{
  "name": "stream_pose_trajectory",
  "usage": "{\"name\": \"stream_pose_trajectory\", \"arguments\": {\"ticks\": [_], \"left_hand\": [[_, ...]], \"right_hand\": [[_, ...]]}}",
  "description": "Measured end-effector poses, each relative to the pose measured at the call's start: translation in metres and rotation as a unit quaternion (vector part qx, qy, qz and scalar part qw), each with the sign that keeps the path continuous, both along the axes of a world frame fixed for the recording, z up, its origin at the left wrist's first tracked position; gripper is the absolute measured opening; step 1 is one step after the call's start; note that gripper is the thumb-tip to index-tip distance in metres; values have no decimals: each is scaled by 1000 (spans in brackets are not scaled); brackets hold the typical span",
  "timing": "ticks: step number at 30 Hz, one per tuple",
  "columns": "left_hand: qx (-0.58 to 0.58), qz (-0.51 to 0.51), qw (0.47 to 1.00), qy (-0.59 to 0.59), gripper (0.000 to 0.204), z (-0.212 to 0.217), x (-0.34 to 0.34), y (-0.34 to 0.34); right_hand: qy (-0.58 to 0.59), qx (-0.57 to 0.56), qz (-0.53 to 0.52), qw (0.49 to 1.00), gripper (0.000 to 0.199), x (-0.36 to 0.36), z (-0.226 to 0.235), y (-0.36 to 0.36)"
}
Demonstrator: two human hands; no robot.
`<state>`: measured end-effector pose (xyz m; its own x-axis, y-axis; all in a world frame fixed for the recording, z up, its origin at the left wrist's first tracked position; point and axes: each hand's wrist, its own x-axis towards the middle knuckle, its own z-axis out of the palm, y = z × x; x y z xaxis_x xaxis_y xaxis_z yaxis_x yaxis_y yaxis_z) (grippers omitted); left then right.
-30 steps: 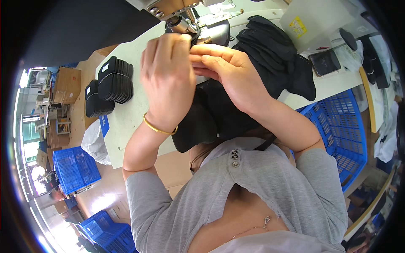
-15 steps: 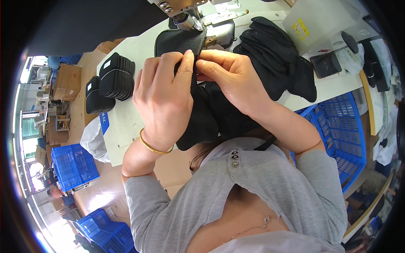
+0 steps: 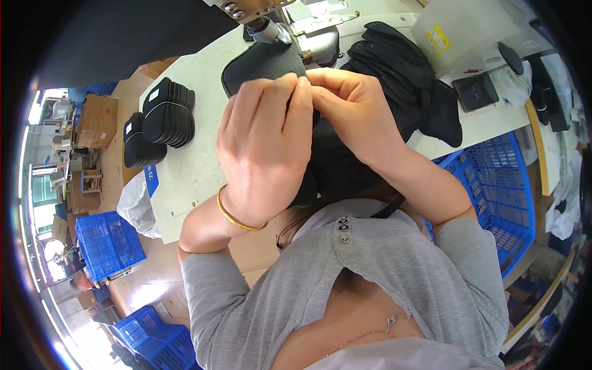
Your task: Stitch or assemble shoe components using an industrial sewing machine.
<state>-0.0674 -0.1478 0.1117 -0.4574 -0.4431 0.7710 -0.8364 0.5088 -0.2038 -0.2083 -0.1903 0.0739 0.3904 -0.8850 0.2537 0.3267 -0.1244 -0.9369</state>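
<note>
A black padded fabric piece lies under the metal presser part of a sewing machine. My left hand, with a gold bangle at the wrist, is closed on the edge of this piece, thumb and fingers pinched. Close beside it, my right hand pinches the same edge, so the fingertips of both hands nearly meet. More black fabric hangs below the hands toward my lap. What exactly lies between the fingertips is partly hidden.
Two tied stacks of black pads stand at the table's left. A heap of black sewn pieces lies to the right, near a translucent plastic bin. Blue crates stand at my right and on the left floor.
My left hand has shifted right, and its fingers have come closer to my right hand. My right hand has moved slightly right. The fabric under the machine has turned a little.
</note>
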Motion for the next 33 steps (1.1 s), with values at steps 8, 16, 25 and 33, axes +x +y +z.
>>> {"name": "stream_pose_trajectory", "arguments": {"ticks": [8,16,25,33], "left_hand": [[18,22,1000,7,28,1,-2,-18],[26,22,999,17,31,3,-1,-16],[250,-24,714,653,37,-33,49,-16],[371,-124,639,662,27,-33,86,-133]], "right_hand": [[-56,29,-5,998,19,4,1,-11],[-43,19,-11,999,17,4,0,-11],[440,-358,-285,773,37,-49,-28,-1],[557,-354,-248,709,53,-45,-46,8]]}}
